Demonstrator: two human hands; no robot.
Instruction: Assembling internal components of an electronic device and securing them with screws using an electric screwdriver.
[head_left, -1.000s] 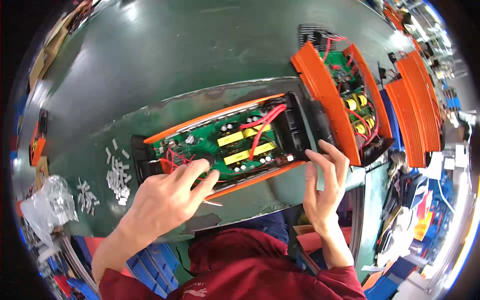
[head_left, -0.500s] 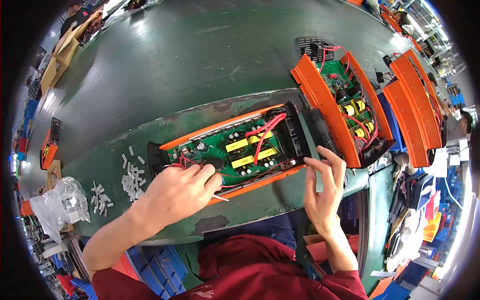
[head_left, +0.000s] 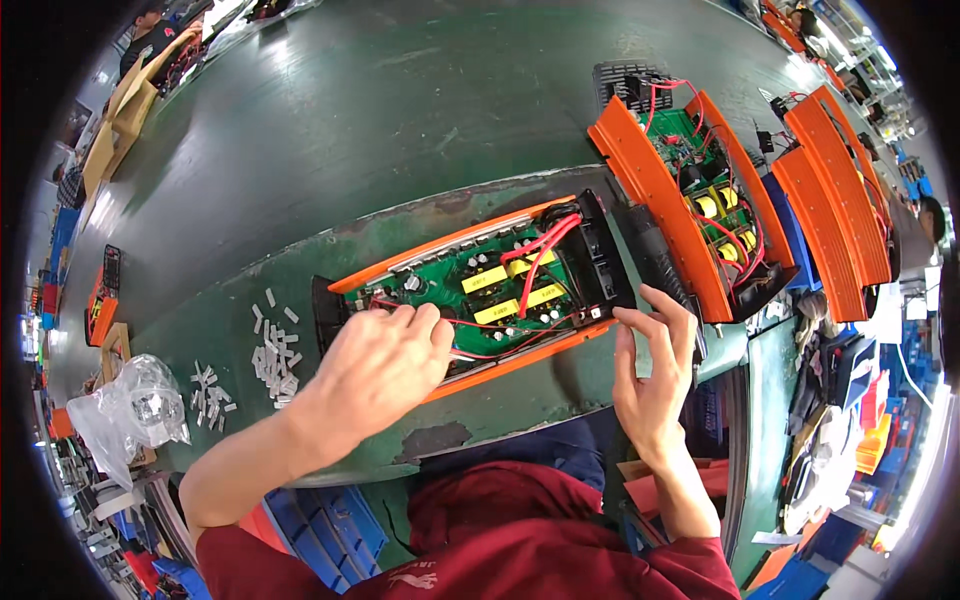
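In front of me lies an opened orange-sided electronic unit point(head_left: 480, 372) with black end panels. Inside it is a green circuit board point(head_left: 447, 284) carrying yellow-wrapped transformers point(head_left: 485, 279) and thick red wires point(head_left: 540, 245). My left hand point(head_left: 385, 365) reaches over the unit's near left part. Its fingers are bent and pressed together over the thin red and dark wires there; whatever they pinch is hidden. At the near right corner, my right hand point(head_left: 652, 385) has thumb and fingers apart. Its fingertips are at the black end panel point(head_left: 602, 255), and nothing is in the hand.
Small grey-white sleeves point(head_left: 275, 360) lie in piles to the left, beside a clear plastic bag point(head_left: 135, 405). A black power screwdriver point(head_left: 655, 250) rests right of the unit. Beyond it stand another opened orange unit point(head_left: 640, 160) and orange housings point(head_left: 835, 215).
The unit and benchtop things appear slightly further right in the picture. My left hand has turned a little over the wires, and the white piece below its fingers no longer shows.
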